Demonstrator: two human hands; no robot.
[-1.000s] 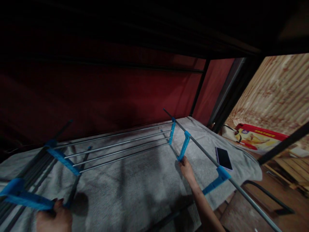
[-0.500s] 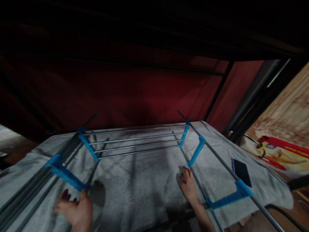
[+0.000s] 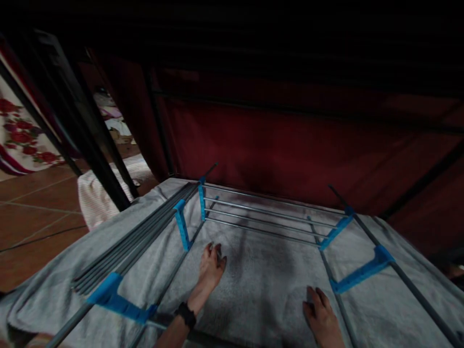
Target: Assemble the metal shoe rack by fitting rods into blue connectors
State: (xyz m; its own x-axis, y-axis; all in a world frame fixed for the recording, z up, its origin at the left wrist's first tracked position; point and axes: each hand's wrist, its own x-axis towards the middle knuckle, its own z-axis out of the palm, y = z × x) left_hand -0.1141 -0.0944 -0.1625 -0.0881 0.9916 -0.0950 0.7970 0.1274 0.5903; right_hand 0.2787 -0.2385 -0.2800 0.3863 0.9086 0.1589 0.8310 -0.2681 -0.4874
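Observation:
A partly built rack of grey metal tubes and blue plastic brackets lies on a grey blanket. Four-sided in outline, it has several cross tubes joining its far end. My left hand, with a dark band on the wrist, hovers over the blanket inside the frame, right of the left lower tube. Its fingers are bent and apart, with nothing visible in them. Near the right lower tube, my right hand is also open and appears to hold nothing. A blue bracket stands beyond it.
A bundle of loose grey tubes lies along the rack's left side. Dark posts and a red cloth enclose the far side. Tiled floor and a striped cloth show at left.
My view has swung left, so the phone and the red-yellow box are out of sight. My left hand has moved forward into the frame; my right hand sits nearer me.

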